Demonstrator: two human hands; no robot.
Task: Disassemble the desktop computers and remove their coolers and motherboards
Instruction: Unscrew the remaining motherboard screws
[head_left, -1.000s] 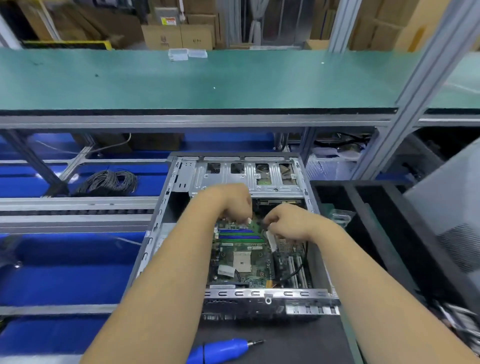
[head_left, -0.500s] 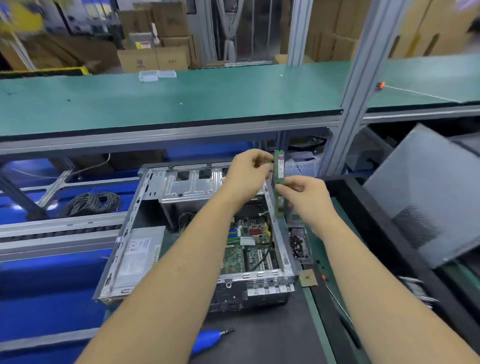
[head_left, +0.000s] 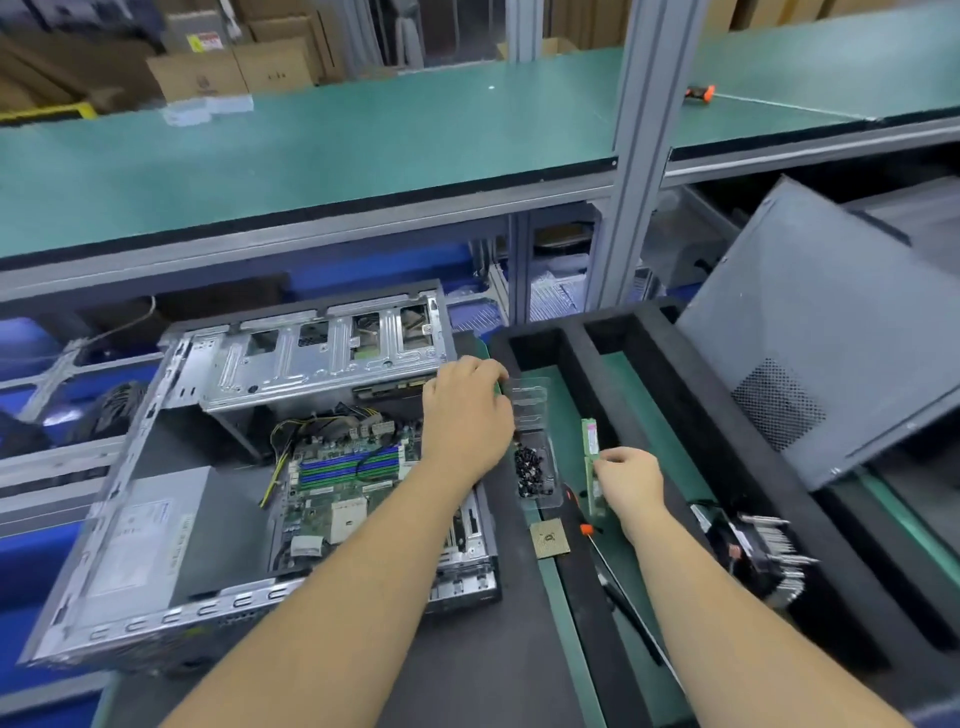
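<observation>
Desktop computer case (head_left: 156, 519), an opened grey metal box, lies flat on the dark table (head_left: 467, 670) with its green motherboard (head_left: 343, 483) exposed inside, blue and green memory slots running across the board. Just right of the case, the left hand (head_left: 465, 415) hovers at the case's far right corner, its fingers curled downward beside a clear plastic tray (head_left: 532, 410); whether they grip anything cannot be told. That tray sits just right of the case and holds a heap of small black screws (head_left: 531, 470). Further right of the case, the right hand (head_left: 631, 480) pinches a slim green memory stick (head_left: 590, 441) between thumb and fingers, over a green-lined slot of a black foam rack (head_left: 670, 395). Near the case's front right corner lie a square processor chip (head_left: 549, 538) and an orange-collared screwdriver (head_left: 615, 566). A grey perforated side panel (head_left: 826, 364) leans well right of the case.
</observation>
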